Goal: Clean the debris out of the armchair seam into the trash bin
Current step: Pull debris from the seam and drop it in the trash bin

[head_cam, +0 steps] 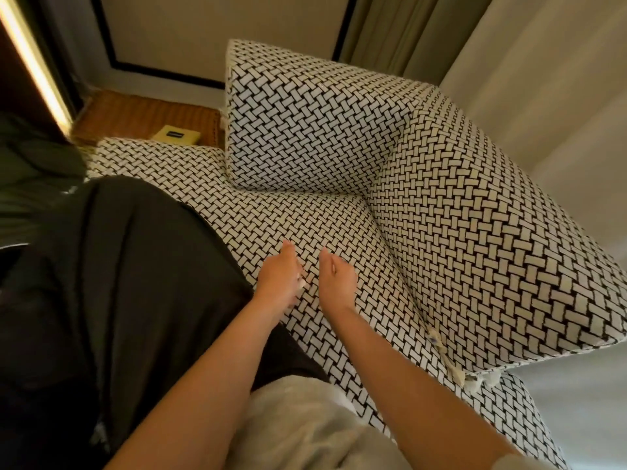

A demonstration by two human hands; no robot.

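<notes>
Head view takes in the armchair (475, 249), woven in black and white, with its seat cushion (271, 218) low in the middle. A dark garment (135, 266) covers the cushion's left part. The seam (390, 252) runs along the cushion's right edge, under the arm.

Both hands hover above the cushion's middle, just beside each other. The left hand (280, 276) is cupped with its fingers nearly straight. Pale scraps (300, 280) show at its palm edge, likely debris gathered there. The right hand (337, 276) has its fingers drawn together; whether it pinches anything I cannot tell.

I judge the work partly done: some bits look collected, none are binned. Pale tufts (437, 340) at the cushion's front right corner may be debris or trim. The trash bin is out of view.
</notes>
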